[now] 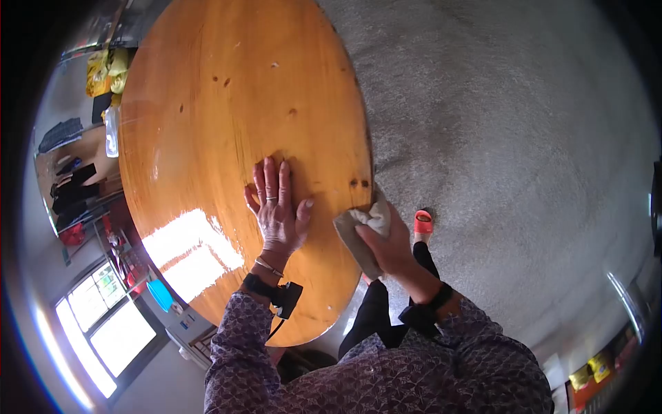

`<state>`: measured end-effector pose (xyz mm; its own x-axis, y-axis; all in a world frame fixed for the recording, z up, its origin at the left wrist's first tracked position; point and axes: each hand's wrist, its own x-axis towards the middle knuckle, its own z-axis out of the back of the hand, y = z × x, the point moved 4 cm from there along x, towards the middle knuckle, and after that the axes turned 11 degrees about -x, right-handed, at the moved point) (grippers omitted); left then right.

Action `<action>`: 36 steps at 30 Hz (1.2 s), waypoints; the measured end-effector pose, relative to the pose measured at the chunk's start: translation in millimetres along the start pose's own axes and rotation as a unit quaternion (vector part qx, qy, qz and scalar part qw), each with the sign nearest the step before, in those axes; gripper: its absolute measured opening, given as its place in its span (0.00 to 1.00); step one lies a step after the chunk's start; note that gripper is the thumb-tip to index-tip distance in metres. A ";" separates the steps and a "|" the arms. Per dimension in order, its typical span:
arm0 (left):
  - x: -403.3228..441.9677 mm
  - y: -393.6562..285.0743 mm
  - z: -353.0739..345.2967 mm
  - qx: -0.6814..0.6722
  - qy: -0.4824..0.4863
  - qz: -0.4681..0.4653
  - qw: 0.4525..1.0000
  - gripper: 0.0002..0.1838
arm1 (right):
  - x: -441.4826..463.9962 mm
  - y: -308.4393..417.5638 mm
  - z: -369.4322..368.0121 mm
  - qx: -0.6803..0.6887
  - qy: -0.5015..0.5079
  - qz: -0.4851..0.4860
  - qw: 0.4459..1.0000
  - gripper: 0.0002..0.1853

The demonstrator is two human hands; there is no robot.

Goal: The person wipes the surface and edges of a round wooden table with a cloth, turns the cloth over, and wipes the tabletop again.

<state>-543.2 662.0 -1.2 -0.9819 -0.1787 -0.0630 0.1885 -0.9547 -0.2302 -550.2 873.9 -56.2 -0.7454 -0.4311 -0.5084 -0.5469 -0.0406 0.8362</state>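
A large rounded wooden table (227,131) with a glossy orange-brown top fills the left and middle of the view. Flat on its surface lies my left hand (277,207), fingers stretched out and a ring on one of them; nothing is in it. At the table's right edge, my right hand (389,245) grips a pale beige cloth (358,238). The cloth is bunched between thumb and fingers and hangs over the rim, touching it. The fingers behind the cloth are partly hidden.
Grey concrete floor (496,138) spreads to the right, with a foot in a red slipper (423,222) on it. Beyond the table's left side are a clear plastic bottle (112,131), yellow bags (100,72) and a blue basin (160,295). A bright window (123,341) stands lower left.
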 end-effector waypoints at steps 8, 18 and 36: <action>0.5 2.1 -0.2 0.002 -0.006 0.003 1.000 0.40 | 60.8 35.8 11.4 0.083 -0.045 -0.006 0.996 0.23; -1.3 1.9 -3.0 0.020 -0.016 -0.006 1.000 0.39 | 168.8 91.8 23.6 -0.144 -0.107 0.212 0.961 0.24; -1.8 3.2 -3.0 -0.008 -0.012 -0.009 1.000 0.39 | 205.2 127.1 20.6 -0.212 -0.073 0.133 0.965 0.25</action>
<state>-540.8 660.0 -4.8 -0.9851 -0.1679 -0.0365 0.1717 -0.9539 -0.2462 -780.6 798.9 -58.4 -0.9011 -0.3460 -0.2613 -0.1462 -0.3250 0.9344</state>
